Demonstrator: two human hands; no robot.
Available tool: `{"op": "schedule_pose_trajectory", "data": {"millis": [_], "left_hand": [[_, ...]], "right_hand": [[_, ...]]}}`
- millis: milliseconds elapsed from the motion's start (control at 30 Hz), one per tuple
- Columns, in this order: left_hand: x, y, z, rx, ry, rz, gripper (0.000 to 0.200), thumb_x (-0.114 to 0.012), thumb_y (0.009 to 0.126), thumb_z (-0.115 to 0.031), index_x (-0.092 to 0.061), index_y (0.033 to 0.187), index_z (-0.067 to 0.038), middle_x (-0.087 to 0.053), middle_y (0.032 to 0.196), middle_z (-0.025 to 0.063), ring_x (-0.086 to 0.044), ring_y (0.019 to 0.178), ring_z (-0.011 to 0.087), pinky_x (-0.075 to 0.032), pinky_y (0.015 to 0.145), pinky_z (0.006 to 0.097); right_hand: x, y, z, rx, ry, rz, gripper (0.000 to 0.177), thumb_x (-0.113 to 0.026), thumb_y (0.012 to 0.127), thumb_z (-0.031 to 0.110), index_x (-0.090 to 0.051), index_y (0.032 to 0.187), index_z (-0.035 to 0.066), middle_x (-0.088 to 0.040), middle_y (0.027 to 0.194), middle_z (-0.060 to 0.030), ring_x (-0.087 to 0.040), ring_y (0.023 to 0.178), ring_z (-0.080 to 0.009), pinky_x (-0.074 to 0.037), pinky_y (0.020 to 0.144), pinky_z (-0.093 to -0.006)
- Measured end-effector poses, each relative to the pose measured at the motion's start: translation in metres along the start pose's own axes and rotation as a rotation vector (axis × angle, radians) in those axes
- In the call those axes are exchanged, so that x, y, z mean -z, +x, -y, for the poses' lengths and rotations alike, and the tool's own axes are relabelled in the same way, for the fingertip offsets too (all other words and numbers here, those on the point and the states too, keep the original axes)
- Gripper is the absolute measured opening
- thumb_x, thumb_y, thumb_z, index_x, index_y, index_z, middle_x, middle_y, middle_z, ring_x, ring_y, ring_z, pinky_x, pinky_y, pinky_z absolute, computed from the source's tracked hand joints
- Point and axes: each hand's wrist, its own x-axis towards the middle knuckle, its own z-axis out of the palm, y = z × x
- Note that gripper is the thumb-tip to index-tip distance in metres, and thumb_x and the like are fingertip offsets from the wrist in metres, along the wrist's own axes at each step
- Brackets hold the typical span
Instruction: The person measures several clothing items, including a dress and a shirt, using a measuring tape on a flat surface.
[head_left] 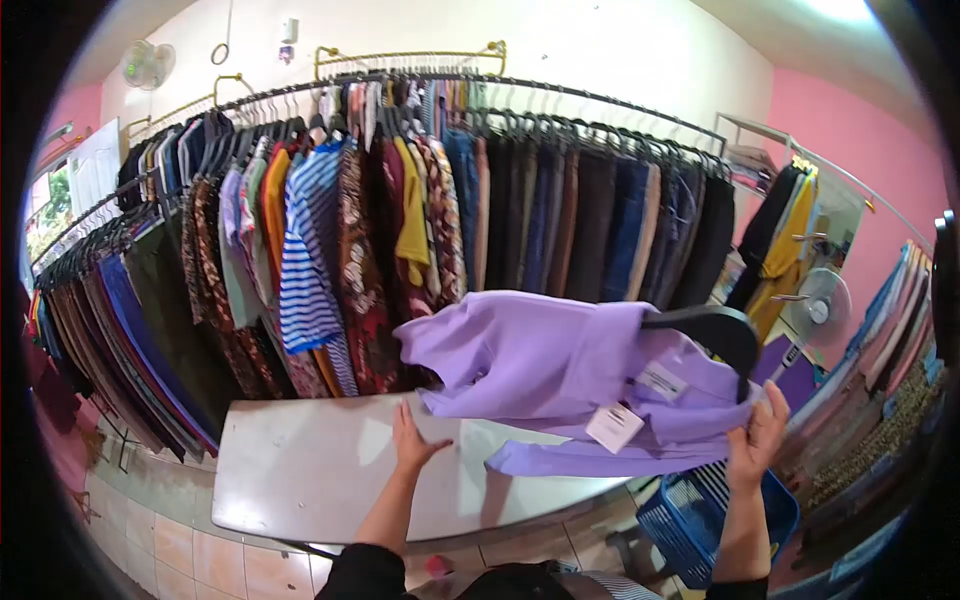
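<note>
A lilac long-sleeved shirt (540,345) is stretched sideways in the air over a white table (300,475). A black hanger (735,335) sticks out at its neck end, and a white paper tag (614,428) dangles near the collar. My right hand (757,440) grips the shirt at its right end, close to the hanger; the fingertips are partly behind the cloth. Below the shirt's far left end, my left hand (415,440) is open over the table, thumb spread and nothing in it.
Behind the table runs a long rack of clothes (600,210), including a blue-and-white striped top (310,270). More garments (110,330) hang at left and right. A blue plastic basket (690,530) stands on the floor beside the table's right end. A fan (818,305) is at right.
</note>
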Motion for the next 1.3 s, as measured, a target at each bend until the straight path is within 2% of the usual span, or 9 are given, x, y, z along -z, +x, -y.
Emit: {"op": "schedule_pose_trajectory", "data": {"millis": [67, 167, 233, 367, 467, 600, 900, 1033, 1300], "left_hand": [[-0.003, 0.009, -0.057, -0.098, -0.09, -0.003, 0.139, -0.094, 0.039, -0.04, -0.018, 0.147, 0.004, -0.022, 0.15, 0.031, -0.026, 0.138, 0.0446, -0.026, 0.112, 0.049], [-0.081, 0.019, -0.057, -0.509, 0.285, -0.029, 0.109, -0.077, 0.064, -0.051, -0.025, 0.148, -0.006, -0.019, 0.155, 0.022, -0.017, 0.142, 0.0447, -0.021, 0.112, 0.0551], [-0.109, -0.014, -0.088, -0.336, -0.177, 0.439, 0.103, -0.073, 0.067, -0.054, -0.028, 0.148, -0.01, -0.02, 0.155, 0.0195, -0.017, 0.141, 0.0442, -0.019, 0.111, 0.056], [-0.162, -0.131, -0.16, -0.727, -0.035, 0.798, 0.121, -0.084, 0.041, -0.058, -0.037, 0.145, -0.019, -0.035, 0.145, 0.0197, -0.028, 0.134, 0.0397, -0.021, 0.107, 0.0541], [-0.16, -0.217, -0.21, -0.616, -0.157, 1.235, 0.087, -0.079, 0.058, -0.054, -0.055, 0.133, -0.017, -0.053, 0.132, 0.0171, -0.044, 0.126, 0.0336, -0.031, 0.106, 0.0414], [-0.171, -0.304, -0.226, -0.872, -0.52, 1.586, 0.068, -0.074, 0.072, -0.05, -0.06, 0.126, -0.011, -0.059, 0.127, 0.0109, -0.052, 0.12, 0.0298, -0.037, 0.104, 0.0394], [-0.114, -0.338, -0.144, -0.161, -0.436, 1.59, 0.065, -0.075, 0.075, -0.048, -0.06, 0.123, -0.007, -0.059, 0.128, 0.0083, -0.054, 0.118, 0.0266, -0.041, 0.102, 0.0382], [-0.068, -0.315, -0.097, 0.178, -0.415, 1.419, 0.064, -0.076, 0.076, -0.047, -0.06, 0.122, -0.005, -0.058, 0.128, 0.0072, -0.055, 0.117, 0.0251, -0.042, 0.1, 0.0377], [0.036, -0.305, -0.021, 0.685, -0.44, 1.363, 0.057, -0.083, 0.072, -0.025, -0.06, 0.118, -0.002, -0.067, 0.108, 0.0092, -0.063, 0.1, 0.0203, -0.05, 0.09, 0.0342]], "right_hand": [[0.058, -0.027, 0.01, 0.048, -0.064, -0.116, 0.058, -0.058, 0.088, 0.002, -0.032, 0.14, -0.002, -0.051, 0.131, -0.0138, -0.053, 0.111, -0.0217, -0.041, 0.097, -0.0326], [0.126, -0.058, 0.052, 0.04, -0.02, -0.207, 0.065, -0.057, 0.09, 0.004, -0.022, 0.145, 0.0, -0.053, 0.128, -0.0166, -0.05, 0.121, -0.0247, -0.037, 0.104, -0.0354], [0.158, -0.08, 0.073, -0.023, -0.024, -0.269, 0.065, -0.054, 0.09, 0.001, -0.023, 0.146, 0.003, -0.054, 0.128, -0.0162, -0.052, 0.118, -0.0231, -0.04, 0.101, -0.0354], [0.198, -0.107, 0.11, -0.09, -0.215, -0.361, 0.068, -0.055, 0.088, -0.002, -0.023, 0.147, 0.005, -0.058, 0.12, -0.0101, -0.056, 0.106, -0.016, -0.043, 0.094, -0.0289], [0.213, -0.104, 0.123, -0.033, -0.293, -0.352, 0.066, -0.054, 0.088, -0.002, -0.026, 0.147, 0.004, -0.059, 0.106, -0.0055, -0.055, 0.092, -0.0096, -0.042, 0.084, -0.0216], [0.228, -0.1, 0.129, -0.071, -0.445, -0.353, 0.066, -0.048, 0.082, -0.005, -0.027, 0.144, 0.002, -0.055, 0.096, -0.0058, -0.05, 0.086, -0.012, -0.04, 0.082, -0.0241], [0.224, -0.101, 0.086, -0.088, -0.166, -0.198, 0.051, -0.052, 0.084, -0.004, -0.04, 0.134, -0.002, -0.057, 0.1, -0.0105, -0.053, 0.091, -0.0156, -0.04, 0.085, -0.0265], [0.181, -0.086, 0.054, 0.024, -0.391, -0.188, 0.022, -0.059, 0.084, 0.001, -0.059, 0.104, -0.005, -0.061, 0.109, -0.0157, -0.059, 0.1, -0.0255, -0.044, 0.092, -0.0326], [0.063, -0.055, -0.027, -0.098, -0.308, 0.132, 0.034, -0.052, 0.077, -0.008, -0.062, 0.109, -0.002, -0.067, 0.099, -0.0164, -0.065, 0.094, -0.029, -0.05, 0.084, -0.0335]]}}
